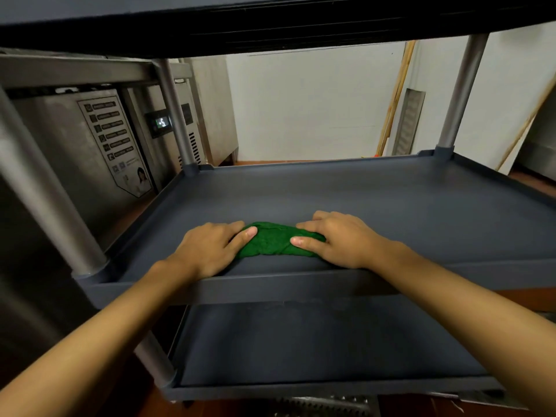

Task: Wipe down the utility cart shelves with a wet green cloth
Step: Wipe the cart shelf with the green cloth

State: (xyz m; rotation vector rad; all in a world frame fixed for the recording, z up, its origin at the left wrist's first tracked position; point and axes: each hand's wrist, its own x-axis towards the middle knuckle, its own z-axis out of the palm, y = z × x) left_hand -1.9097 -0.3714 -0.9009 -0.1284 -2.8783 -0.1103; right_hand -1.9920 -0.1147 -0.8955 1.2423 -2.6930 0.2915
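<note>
A bunched green cloth (272, 240) lies on the dark grey middle shelf (346, 197) of the utility cart, close to its front rim. My left hand (210, 246) presses on the cloth's left end, thumb on top of it. My right hand (337, 239) presses on its right end, fingers flat and thumb pointing inward. The bottom shelf (301, 347) shows below my forearms, and the underside of the top shelf (270, 22) spans the top of the view.
Grey round posts (176, 112) (460, 94) stand at the shelf corners. A stainless steel fridge unit (90, 139) with a label and a display stands to the left. A white wall (301, 106) and wooden poles (394, 97) are behind the cart. A metal floor grate (322, 406) lies below.
</note>
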